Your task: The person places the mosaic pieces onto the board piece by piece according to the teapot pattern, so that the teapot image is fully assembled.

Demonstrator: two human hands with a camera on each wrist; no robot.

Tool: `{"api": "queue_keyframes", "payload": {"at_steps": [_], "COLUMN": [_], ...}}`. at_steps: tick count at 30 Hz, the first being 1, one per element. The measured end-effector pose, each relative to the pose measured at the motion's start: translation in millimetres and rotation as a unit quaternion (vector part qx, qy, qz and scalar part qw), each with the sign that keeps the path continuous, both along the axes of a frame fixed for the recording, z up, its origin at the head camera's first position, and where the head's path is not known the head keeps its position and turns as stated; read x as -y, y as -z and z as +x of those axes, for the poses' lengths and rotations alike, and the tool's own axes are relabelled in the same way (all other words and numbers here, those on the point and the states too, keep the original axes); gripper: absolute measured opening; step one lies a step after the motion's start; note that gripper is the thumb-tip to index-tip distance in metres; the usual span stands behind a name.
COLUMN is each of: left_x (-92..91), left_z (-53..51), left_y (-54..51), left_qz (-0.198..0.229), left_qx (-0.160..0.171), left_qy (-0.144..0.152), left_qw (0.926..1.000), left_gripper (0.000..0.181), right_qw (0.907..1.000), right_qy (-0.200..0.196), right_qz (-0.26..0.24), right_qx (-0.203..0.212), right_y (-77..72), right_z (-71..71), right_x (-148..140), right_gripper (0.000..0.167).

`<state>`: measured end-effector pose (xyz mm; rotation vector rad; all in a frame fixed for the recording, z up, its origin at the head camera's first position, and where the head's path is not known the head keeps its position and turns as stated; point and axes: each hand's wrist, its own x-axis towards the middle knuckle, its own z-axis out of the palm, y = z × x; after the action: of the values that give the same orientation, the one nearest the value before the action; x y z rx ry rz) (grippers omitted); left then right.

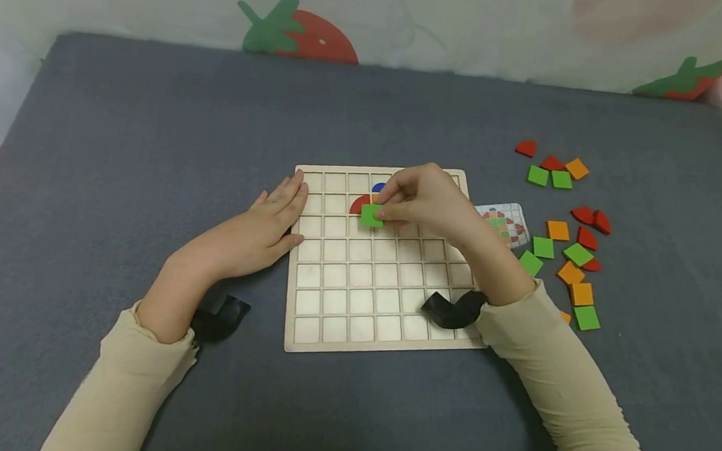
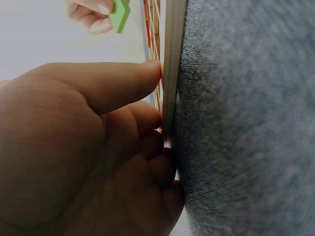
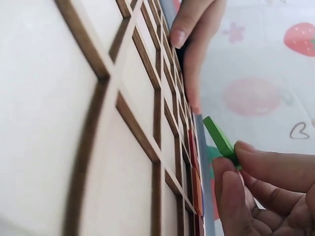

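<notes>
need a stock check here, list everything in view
table: 1, grey-blue, below
grid board: 1, pale wood, mid-table
board pieces: at least 3, red, orange, blue, board's far part, partly hidden
held green square: 1, green, above board
loose red pieces: 6 visible, red, right of board
loose green squares: 6 visible, green, same area
loose orange squares: 5 visible, orange, same area
card: 1, white, patterned, right of board
backdrop: 1, pale, strawberry-printed, behind table
black strips: 2, black, one per wrist
sleeves: 2, cream, both arms
left hand: 1, bare, at board's left edge
right hand: 1, bare, pinching held square
</notes>
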<state>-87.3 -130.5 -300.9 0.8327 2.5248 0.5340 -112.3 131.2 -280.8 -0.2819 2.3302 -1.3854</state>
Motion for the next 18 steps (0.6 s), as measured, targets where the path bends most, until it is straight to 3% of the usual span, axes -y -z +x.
{"api": "queue_keyframes", "payload": {"at_steps": [10,18], "left_x": [-0.8,-0.2], "left_z": [0.7,3.0], "left_y": [1.2,-1.1], "left_qz": [0.0,-0.001], "left_qx": [0.0,-0.001], "left_qy": [-0.003,-0.001], "left_qw": [1.0,1.0], "left_gripper": [0.066,0.065], "right_qw": [0.9991,0.9988], "right_qy": [-0.003,-0.012], "right_qz": [0.022,0.047], "right_qx": [0.036,0.003], "right_y": [2.7,7.7], "right_z": [2.5,2.9], "right_x": [7.2,10.4], "right_gripper": [0.011,0.01]}}
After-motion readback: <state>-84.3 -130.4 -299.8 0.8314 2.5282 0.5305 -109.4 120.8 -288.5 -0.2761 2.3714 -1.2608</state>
